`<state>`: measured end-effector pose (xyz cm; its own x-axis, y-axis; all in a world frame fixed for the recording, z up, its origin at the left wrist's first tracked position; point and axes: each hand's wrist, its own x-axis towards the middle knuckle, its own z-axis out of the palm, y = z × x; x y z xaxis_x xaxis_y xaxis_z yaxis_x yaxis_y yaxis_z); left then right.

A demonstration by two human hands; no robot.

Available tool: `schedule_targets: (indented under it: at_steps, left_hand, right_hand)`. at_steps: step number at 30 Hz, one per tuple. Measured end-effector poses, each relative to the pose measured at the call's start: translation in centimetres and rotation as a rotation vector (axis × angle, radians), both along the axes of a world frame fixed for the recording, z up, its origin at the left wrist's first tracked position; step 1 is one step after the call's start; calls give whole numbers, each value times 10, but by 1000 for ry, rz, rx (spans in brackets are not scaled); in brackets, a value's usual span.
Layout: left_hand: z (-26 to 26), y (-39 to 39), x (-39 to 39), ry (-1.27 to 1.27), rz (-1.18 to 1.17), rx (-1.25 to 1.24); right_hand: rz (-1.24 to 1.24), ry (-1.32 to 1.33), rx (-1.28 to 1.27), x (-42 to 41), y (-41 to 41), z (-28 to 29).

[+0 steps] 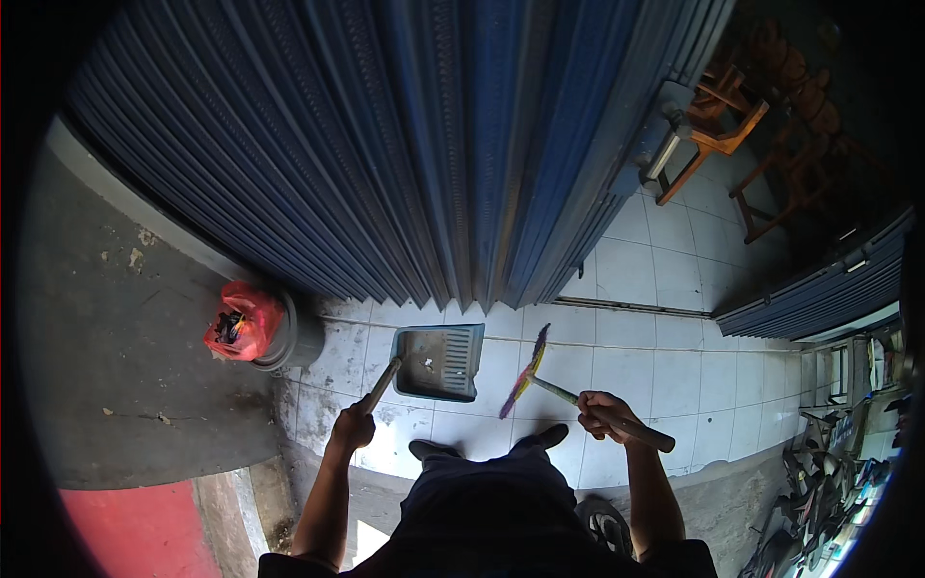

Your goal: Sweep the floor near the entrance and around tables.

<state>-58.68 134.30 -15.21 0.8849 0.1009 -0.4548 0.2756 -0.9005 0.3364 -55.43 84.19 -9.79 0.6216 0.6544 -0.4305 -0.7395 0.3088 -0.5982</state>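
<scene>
My left hand (353,426) is closed around the handle of a blue-grey plastic dustpan (426,372), which lies face up on the white tiles with small bits of debris in it. In my right hand (605,417) is the green and brown handle of a broom (560,392). The broom's purple and yellow bristle head (525,372) is on or just above the tiles, to the right of the dustpan and apart from it. My two shoes stand on the tiles below both tools.
A blue folding metal shutter (462,180) rises ahead. At left, a red plastic bag (253,318) of rubbish sits on a grey bin (307,336) by the wall. Wooden chairs (723,141) stand beyond the doorway, which has a floor track (636,307). Motorcycles (795,498) are at lower right.
</scene>
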Motion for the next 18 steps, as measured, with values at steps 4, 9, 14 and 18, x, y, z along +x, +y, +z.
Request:
schedule_targets:
  at_steps: [4, 9, 14, 18]
  left_hand:
    - [0, -138, 57, 10, -182, 35]
    - [-4, -300, 123, 92, -383, 96]
    - [24, -424, 197, 258, -211, -280]
    - [43, -505, 264, 181, -309, -427]
  right_hand:
    - [-354, -115, -223, 2, -90, -9]
    - [-349, -576, -167, 38, -185, 14]
    - [-132, -468, -1314, 114, -257, 37]
    - [-250, -965, -1690, 178, -309, 38]
